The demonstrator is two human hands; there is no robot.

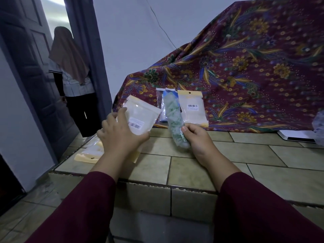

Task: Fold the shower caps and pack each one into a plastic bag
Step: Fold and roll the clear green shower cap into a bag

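My right hand (196, 137) grips the lower end of a folded shower cap (172, 114), a narrow translucent roll with green print that points up and away from me. My left hand (121, 132) holds a cream plastic bag (140, 114) with a barcode label, lifted above the tiled ledge (228, 155) and tilted. The bag sits just left of the rolled cap, and the two do not touch.
Packed bags (192, 106) lean against a maroon floral cloth (254, 76) at the back of the ledge. More cream bags (91, 153) lie at the ledge's left end. A white flat object (298, 135) lies far right. A person (73, 81) stands in the doorway on the left.
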